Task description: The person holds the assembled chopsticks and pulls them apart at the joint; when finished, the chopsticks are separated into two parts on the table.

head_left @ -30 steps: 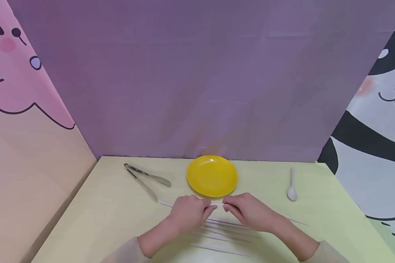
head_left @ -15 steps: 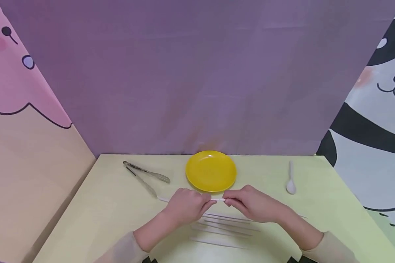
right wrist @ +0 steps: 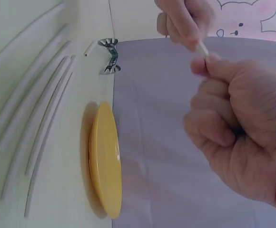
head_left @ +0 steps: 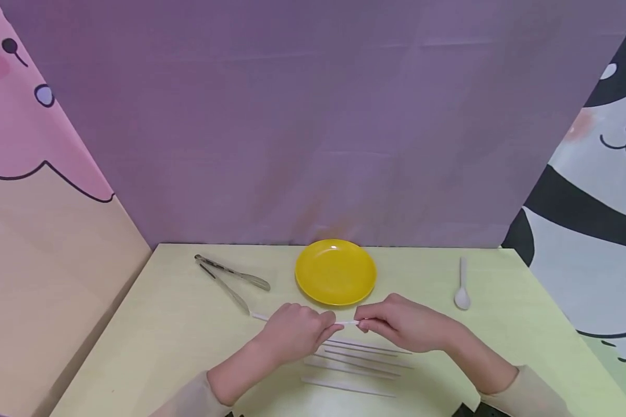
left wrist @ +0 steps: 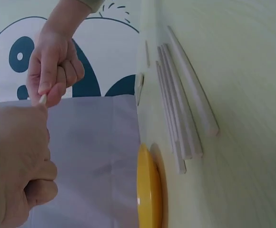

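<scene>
Both hands hold one thin white chopstick (head_left: 348,322) between them, raised off the table in front of the plate. My left hand (head_left: 301,330) grips it with curled fingers and the thumb along it. Across a short gap, my right hand (head_left: 396,322) pinches it between thumb and fingers, the other fingers curled in. Only the piece of chopstick (right wrist: 202,49) between the hands shows in the right wrist view; the rest is hidden in them. Below the hands, several pale chopsticks (left wrist: 182,104) lie roughly side by side on the table.
A yellow plate (head_left: 336,272) sits at the back middle. Metal tongs (head_left: 233,272) lie spread at the back left, with a white stick end (head_left: 259,316) near one tip. A pale spoon (head_left: 462,296) lies at the right. A purple backdrop (head_left: 334,127) rises behind the table.
Both hands keep hold of the chopstick, and the right hand has shifted very slightly to the right. A thin stick end seen earlier beyond the right forearm is out of sight. The head view has tilted slightly.
</scene>
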`<state>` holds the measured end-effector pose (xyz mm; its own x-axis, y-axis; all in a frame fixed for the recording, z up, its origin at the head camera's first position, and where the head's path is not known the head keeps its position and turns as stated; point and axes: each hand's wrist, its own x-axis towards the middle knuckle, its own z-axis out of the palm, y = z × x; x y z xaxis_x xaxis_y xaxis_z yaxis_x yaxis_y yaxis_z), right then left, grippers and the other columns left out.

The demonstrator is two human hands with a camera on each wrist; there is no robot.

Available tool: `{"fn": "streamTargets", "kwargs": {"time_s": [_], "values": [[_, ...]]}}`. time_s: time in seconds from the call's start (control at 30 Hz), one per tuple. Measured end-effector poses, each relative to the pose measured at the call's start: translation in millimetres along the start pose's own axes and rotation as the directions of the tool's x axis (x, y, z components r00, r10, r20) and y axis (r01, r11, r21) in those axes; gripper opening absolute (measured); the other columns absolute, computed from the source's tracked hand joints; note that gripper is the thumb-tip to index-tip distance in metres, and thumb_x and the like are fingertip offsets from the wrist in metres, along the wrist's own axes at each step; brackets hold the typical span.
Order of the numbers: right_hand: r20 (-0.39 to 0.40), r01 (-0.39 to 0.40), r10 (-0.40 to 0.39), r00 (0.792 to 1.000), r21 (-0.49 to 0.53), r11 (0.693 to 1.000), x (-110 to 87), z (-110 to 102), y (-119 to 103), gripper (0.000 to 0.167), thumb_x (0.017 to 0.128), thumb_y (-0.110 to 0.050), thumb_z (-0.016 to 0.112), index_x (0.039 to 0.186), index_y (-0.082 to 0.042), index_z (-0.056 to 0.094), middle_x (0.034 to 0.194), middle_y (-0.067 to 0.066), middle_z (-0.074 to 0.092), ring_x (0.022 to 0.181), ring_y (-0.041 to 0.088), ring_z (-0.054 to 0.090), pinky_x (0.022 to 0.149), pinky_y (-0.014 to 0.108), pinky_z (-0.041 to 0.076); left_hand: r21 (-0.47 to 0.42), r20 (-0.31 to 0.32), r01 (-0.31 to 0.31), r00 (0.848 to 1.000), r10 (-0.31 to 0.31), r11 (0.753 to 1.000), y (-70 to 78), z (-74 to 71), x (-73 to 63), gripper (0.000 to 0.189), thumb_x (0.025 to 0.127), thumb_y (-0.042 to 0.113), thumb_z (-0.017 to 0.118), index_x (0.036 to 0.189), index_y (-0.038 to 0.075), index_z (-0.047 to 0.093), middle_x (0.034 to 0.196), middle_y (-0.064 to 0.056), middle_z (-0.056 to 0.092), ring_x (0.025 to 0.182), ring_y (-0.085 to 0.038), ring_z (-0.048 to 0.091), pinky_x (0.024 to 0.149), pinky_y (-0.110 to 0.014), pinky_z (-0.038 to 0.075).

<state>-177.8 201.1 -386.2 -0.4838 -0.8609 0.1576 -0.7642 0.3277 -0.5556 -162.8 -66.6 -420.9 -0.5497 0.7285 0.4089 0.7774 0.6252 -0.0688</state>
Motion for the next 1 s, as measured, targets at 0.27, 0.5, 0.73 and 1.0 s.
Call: {"fn": "streamTargets", "kwargs": {"time_s": [0.27,0.5,0.73,1.0], "values": [[0.008,-0.032,0.032,0.999,-0.039,0.999,-3.8,-5,-6,0.024,0.113,-0.02,0.054,0.089,-0.021,0.057,0.07,-0.012,0.035,0.063,-0.009,0.026,0.062,0.012,0.034,0.016,-0.038,-0.016,0.999,0.017,1.0,4.7,-0.7,1.0,0.041,0.105,0.037,0.068,0.072,0.018,0.052,0.054,0.009,0.027,0.044,-0.007,0.029,0.044,-0.019,0.019],[-0.013,-0.008,0.008,1.0,-0.049,0.999,-5.9,-3,-1,0.024,0.113,-0.018,0.053,0.09,-0.022,0.055,0.07,-0.01,0.033,0.063,-0.009,0.025,0.062,0.011,0.031,0.056,-0.076,-0.033,0.996,0.038,0.998,3.2,3.0,2.3,0.042,0.103,0.038,0.071,0.072,0.018,0.051,0.055,0.009,0.024,0.044,-0.007,0.026,0.044,-0.019,0.017],[-0.056,-0.004,0.001,0.998,-0.065,0.998,-4.1,-2,-1,0.022,0.113,-0.019,0.053,0.092,-0.023,0.058,0.07,-0.011,0.032,0.063,-0.009,0.025,0.063,0.011,0.034,0.108,-0.108,0.045,0.994,-0.033,0.993,10.6,-1.8,-1.1,0.041,0.102,0.039,0.071,0.073,0.019,0.052,0.054,0.009,0.026,0.043,-0.007,0.024,0.044,-0.019,0.013],[-0.02,0.02,-0.021,1.0,-0.036,0.999,-6.9,-16,-4,0.021,0.113,-0.019,0.053,0.094,-0.024,0.061,0.07,-0.011,0.037,0.063,-0.01,0.026,0.062,0.01,0.034,0.216,-0.202,0.023,0.979,0.022,0.976,15.2,-8.5,3.8,0.045,0.096,0.045,0.079,0.072,0.02,0.05,0.051,0.009,0.027,0.045,-0.007,0.016,0.047,-0.02,0.005]]}}
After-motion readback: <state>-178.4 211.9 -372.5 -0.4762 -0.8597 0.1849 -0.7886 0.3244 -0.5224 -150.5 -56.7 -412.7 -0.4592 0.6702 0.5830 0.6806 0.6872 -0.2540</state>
